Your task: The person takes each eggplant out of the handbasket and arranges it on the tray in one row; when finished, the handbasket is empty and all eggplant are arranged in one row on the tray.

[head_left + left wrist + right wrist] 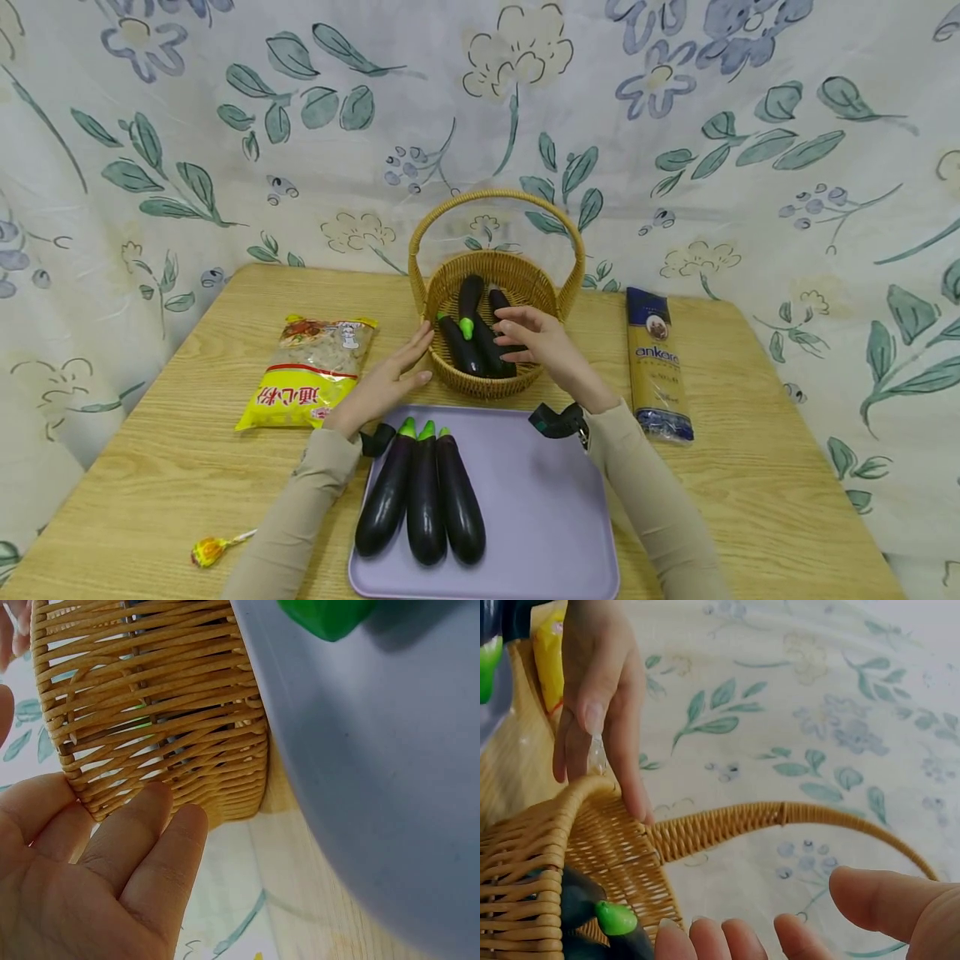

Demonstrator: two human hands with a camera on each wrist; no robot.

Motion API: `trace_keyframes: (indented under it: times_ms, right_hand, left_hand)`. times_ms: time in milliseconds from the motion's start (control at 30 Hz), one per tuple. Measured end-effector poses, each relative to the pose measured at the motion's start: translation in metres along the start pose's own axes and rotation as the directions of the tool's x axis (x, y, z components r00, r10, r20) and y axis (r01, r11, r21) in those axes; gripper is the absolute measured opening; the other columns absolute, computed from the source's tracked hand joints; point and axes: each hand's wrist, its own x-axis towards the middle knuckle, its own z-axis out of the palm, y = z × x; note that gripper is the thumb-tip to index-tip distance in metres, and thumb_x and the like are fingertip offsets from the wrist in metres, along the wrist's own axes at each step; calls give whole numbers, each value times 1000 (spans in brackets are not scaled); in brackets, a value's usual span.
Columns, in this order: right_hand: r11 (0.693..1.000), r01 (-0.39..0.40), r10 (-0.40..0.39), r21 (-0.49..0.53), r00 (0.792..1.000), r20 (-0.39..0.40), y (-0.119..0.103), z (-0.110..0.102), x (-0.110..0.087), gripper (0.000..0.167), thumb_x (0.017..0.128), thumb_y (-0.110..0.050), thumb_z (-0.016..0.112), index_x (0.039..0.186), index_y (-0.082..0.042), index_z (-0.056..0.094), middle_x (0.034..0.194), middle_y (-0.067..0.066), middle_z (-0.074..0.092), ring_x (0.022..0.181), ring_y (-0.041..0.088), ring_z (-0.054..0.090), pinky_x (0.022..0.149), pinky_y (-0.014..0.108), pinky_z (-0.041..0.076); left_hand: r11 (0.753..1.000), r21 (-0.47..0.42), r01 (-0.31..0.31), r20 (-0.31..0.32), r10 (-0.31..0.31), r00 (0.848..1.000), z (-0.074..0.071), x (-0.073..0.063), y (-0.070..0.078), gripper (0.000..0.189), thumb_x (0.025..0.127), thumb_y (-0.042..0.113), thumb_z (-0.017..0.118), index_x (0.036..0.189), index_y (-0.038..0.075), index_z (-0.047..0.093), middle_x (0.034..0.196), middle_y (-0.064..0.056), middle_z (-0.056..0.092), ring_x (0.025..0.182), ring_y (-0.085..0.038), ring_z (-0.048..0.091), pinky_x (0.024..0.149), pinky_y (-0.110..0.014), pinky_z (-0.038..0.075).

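Observation:
A wicker basket (480, 385) with a tall arched handle holds several dark eggplants (459, 348) with green caps. My left hand (390, 379) reaches to the basket's left side, its fingers nearly straight; in the left wrist view the fingertips (187, 825) lie right at the woven wall. Over the basket's right rim hovers my right hand (543, 342), fingers loosely bent and parted from the thumb, holding nothing. Three more eggplants (425, 500) lie side by side on the left half of a lilac tray (540, 517), in front of the basket.
Left of the basket lies a yellow bag of pasta (311, 375). A long blue-and-gold pasta packet (660, 367) is at the right. Near the left forearm there is a lollipop (212, 550). A floral curtain (480, 108) hangs behind the wooden table (765, 483).

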Motion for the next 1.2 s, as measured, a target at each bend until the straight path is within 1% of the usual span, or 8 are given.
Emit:
trace_keyframes:
  times_ms: [167,267,367,533,733,1000,1200]
  right_hand:
    - [1000,-22,22,-1,1000,-14,0,0,14,41,104,-21,45,141,-4,44,143,21,47,126,37,53,96,41,54]
    - [999,-46,46,6,999,-22,0,-1,21,41,104,-22,45,141,-6,45,145,20,45,127,35,52,96,39,54]
    - [997,-70,71,23,997,-32,-1,-2,29,41,103,-23,47,140,-7,46,146,19,44,129,35,51,98,40,53]
    - [995,-85,89,61,995,-53,-1,-4,42,42,103,-24,47,141,-6,45,146,19,44,132,38,47,101,42,51]
    - [991,-95,102,96,993,-67,-4,-4,57,45,103,-24,47,144,-6,42,144,18,47,132,39,46,102,44,50]
    - [981,-93,108,168,991,-84,-7,-4,75,45,103,-22,47,144,-5,41,148,22,42,135,38,44,109,50,41]
    - [982,-115,130,149,987,-98,-5,-1,88,47,103,-23,47,146,-5,39,150,18,41,136,36,43,108,47,43]
  left_hand:
    - [1000,4,0,1,0,1000,0,0,0,68,100,31,52,155,10,19,165,-5,6,149,-36,17,118,-58,21]
    - [1000,6,1,-3,-1,1000,-1,0,0,67,100,30,52,155,10,20,165,-4,7,149,-35,18,117,-58,21]
    - [1000,7,6,-5,-6,1000,-1,0,1,66,99,25,53,155,12,20,165,-3,8,149,-34,19,117,-58,22]
    - [1000,7,15,-3,-15,1000,-1,0,2,65,99,20,53,155,12,20,165,-3,8,149,-35,19,117,-58,21]
    - [1000,8,11,-5,-11,1000,0,-1,1,65,99,21,53,155,9,20,165,-2,7,149,-34,18,118,-58,21]
    - [1000,8,8,-13,-8,1000,1,1,-1,65,100,22,53,155,10,21,165,-2,8,149,-34,18,118,-58,21]
    - [1000,3,9,-18,-9,1000,2,0,-1,65,99,21,54,155,11,21,165,-2,8,148,-34,19,117,-58,21]
